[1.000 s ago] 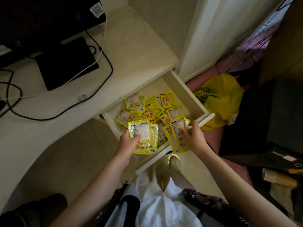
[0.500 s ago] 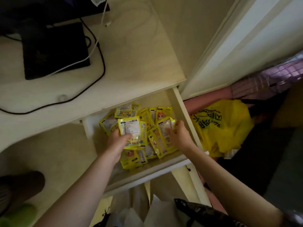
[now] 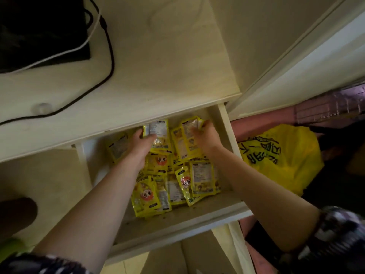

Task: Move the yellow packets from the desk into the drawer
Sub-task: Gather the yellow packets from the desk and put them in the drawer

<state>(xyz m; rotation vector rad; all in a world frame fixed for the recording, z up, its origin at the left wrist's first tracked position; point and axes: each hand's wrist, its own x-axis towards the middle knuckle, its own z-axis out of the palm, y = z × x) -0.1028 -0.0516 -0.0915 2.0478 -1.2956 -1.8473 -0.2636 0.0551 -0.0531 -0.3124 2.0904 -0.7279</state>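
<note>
The pale wooden drawer [image 3: 183,224] stands pulled out under the desk top [image 3: 158,66]. Several yellow packets [image 3: 201,178] lie in a loose heap on its floor. My left hand [image 3: 141,145] reaches deep toward the back of the drawer, fingers closed on a yellow packet [image 3: 158,135] with a white label side up. My right hand [image 3: 206,136] is beside it to the right, gripping the top edge of another yellow packet [image 3: 187,139]. Both packets sit low over the heap, close under the desk edge.
A black device [image 3: 43,32] with a black cable [image 3: 110,62] and a white cable lies on the desk at left. A yellow plastic bag [image 3: 280,157] sits on the floor right of the drawer. A white door frame [image 3: 296,62] rises at the right.
Both hands have pushed further toward the back of the drawer with their packets, away from its front edge. My head has leaned closer over the drawer.
</note>
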